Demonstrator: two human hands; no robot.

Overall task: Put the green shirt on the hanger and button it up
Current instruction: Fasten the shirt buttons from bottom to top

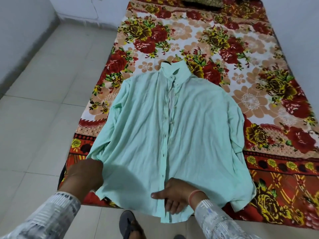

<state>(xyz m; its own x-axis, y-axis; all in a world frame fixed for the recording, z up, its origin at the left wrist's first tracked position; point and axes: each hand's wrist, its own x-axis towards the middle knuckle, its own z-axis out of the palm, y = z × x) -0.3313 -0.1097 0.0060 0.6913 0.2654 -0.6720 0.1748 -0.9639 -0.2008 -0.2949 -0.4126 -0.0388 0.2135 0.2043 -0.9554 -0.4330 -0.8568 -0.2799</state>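
A pale green shirt (pixel 165 128) lies flat, front up, on a flowered bed cover, collar pointing away from me. A dark hook of the hanger (pixel 165 62) peeks out above the collar; the hanger's body is hidden inside the shirt. The placket gapes below the collar and lies closed lower down. My left hand (pixel 84 175) grips the shirt's lower left edge near the hem. My right hand (pixel 174 195) holds the bottom of the button placket, thumb on top and fingers curled under the hem.
The bed (pixel 241 83) with its red and orange floral blanket fills the middle and right. Pale floor tiles (pixel 43 100) run along the left up to a white wall. A foot in a dark sandal (pixel 129 225) stands at the bed's near edge.
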